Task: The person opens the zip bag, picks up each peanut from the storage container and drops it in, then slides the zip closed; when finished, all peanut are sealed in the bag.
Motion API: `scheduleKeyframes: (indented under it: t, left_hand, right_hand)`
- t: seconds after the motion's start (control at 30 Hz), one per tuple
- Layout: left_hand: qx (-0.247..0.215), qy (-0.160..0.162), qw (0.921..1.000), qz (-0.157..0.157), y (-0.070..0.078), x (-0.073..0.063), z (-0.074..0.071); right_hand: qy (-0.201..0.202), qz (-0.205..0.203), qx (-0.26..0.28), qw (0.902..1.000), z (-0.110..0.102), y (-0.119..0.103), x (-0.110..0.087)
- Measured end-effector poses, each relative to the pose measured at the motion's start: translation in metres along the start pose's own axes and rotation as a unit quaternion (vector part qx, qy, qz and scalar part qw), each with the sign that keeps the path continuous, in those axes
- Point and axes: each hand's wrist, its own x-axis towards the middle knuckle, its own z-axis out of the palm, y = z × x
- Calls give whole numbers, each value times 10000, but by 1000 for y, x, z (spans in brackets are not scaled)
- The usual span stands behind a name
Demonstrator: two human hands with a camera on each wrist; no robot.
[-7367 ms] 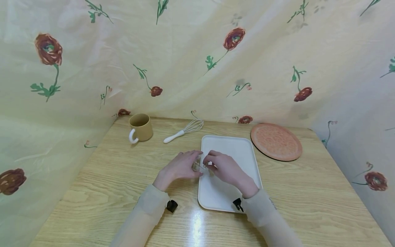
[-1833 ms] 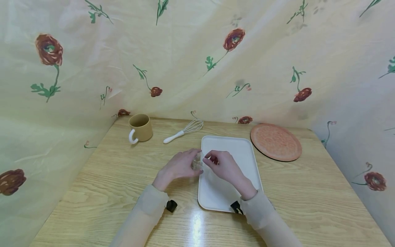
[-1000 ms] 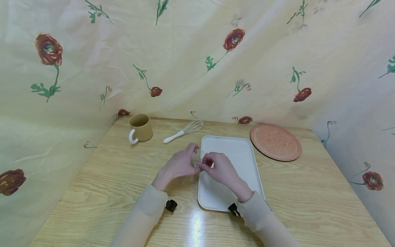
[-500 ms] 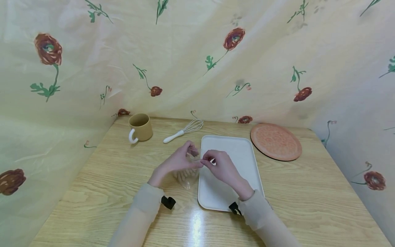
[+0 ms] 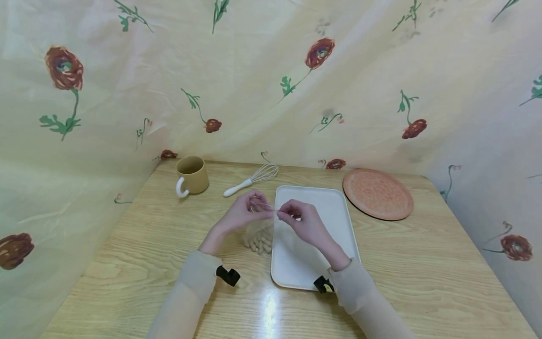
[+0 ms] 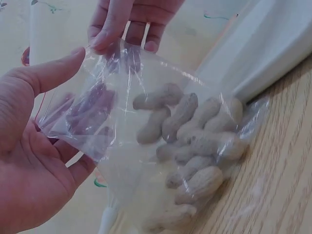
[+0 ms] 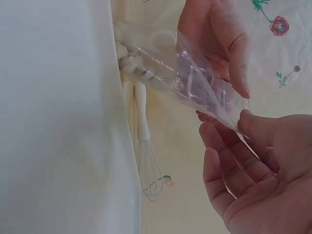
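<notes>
A clear plastic bag of unshelled peanuts hangs below my hands, its filled end low at the tabletop beside the tray's left edge. My left hand holds the bag near its mouth; the fingers show through the film and the thumb lies along the upper edge. A thin red line marks the bag's mouth in the left wrist view. My right hand pinches the upper corner of the bag between thumb and index finger, over the white tray. In the right wrist view its other fingers curl loosely below.
On the wooden table, a tan mug with a white handle stands at the back left. A whisk lies beside it, behind the hands. A round pinkish board is at the back right. A flowered cloth hangs behind.
The left hand has turned and shifted left and away from me. The bag of peanuts, mostly hidden under that hand earlier, now hangs in sight. The right hand has risen slightly, still at the bag's edge.
</notes>
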Motion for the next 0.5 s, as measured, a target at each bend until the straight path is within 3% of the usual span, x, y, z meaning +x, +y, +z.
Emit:
scheduleKeyframes:
  t: [0.37, 0.5]
  left_hand:
    - [-608, 182, 9969, -457, -3, 4, 3]
    - [-811, 308, 9949, -514, -4, 5, 6]
  right_hand:
    - [170, 661, 1062, 9920, 3, 4, 2]
    - [117, 1010, 1113, 9886, 3, -8, 1]
